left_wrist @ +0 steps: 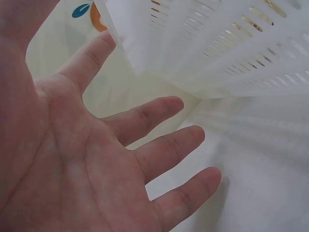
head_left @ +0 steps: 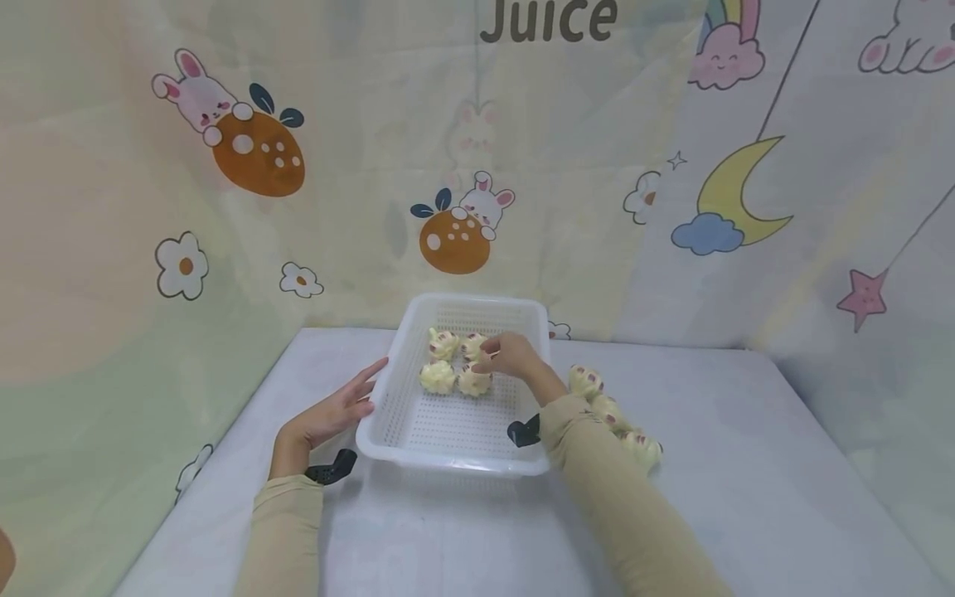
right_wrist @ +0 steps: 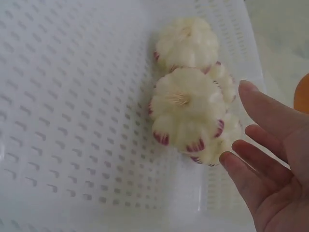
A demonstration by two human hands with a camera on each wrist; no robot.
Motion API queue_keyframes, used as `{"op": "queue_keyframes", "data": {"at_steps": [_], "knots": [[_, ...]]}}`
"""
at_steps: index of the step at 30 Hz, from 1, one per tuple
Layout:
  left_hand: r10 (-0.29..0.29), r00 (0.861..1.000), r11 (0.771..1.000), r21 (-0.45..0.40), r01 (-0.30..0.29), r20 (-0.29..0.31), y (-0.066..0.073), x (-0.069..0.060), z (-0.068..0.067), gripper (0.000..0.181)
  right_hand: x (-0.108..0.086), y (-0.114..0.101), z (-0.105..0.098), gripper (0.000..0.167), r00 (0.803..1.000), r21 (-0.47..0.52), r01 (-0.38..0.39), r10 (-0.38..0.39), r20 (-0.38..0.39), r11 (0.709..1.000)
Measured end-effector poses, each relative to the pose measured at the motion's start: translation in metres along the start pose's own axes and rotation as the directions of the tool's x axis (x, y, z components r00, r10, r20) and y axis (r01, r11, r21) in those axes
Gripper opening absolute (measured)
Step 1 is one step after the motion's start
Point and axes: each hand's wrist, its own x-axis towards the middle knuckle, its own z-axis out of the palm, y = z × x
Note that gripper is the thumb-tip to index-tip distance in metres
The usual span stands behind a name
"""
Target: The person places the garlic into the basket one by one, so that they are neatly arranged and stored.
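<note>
Loosely parted, the fingers of the right hand [head_left: 515, 355] hold nothing, just beside four garlic bulbs [head_left: 437, 377] inside the basket [head_left: 448, 462]; the left hand [head_left: 336, 412] spreads straight fingers, one touching its side.

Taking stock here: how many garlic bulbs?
7: four garlic bulbs in the basket, two by two; three on the table to its right. A sleeve may hide more.

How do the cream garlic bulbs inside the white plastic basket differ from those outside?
The inside bulbs sit within the basket; the outside bulbs lie on the white table. Four inside bulbs form two rows, while three visible outside bulbs form a slanting line. Both groups show purple marks.
</note>
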Motion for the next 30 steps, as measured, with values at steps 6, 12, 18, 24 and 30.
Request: {"op": "queue_keyframes", "data": {"at_steps": [6,12,18,24,30], "knots": [[0.009,1.000,1.000,-0.005,-0.009,0.003,-0.006,0.003,0.002,0.073,-0.016,0.001,-0.028,0.051,0.997,0.130,0.077,-0.072,-0.040,0.989],[0.018,1.000,1.000,0.000,-0.018,0.007,-0.009,0.004,-0.002,0.073,-0.054,0.013,-0.072,0.049,0.987,0.206,0.144,-0.125,-0.102,0.968],[0.030,0.999,1.000,0.001,-0.030,0.014,-0.009,0.002,-0.008,0.074,-0.096,0.049,-0.099,0.058,0.981,0.218,0.117,-0.077,-0.180,0.969],[0.011,1.000,1.000,-0.003,-0.011,0.025,-0.010,-0.001,-0.007,0.075,-0.117,0.100,-0.097,0.062,0.961,0.171,0.087,-0.038,-0.273,0.981],[0.026,0.999,1.000,-0.004,-0.026,0.022,-0.009,0.002,-0.004,0.073,-0.113,0.132,-0.092,0.056,0.948,0.153,0.046,0.005,-0.318,0.987]]}}
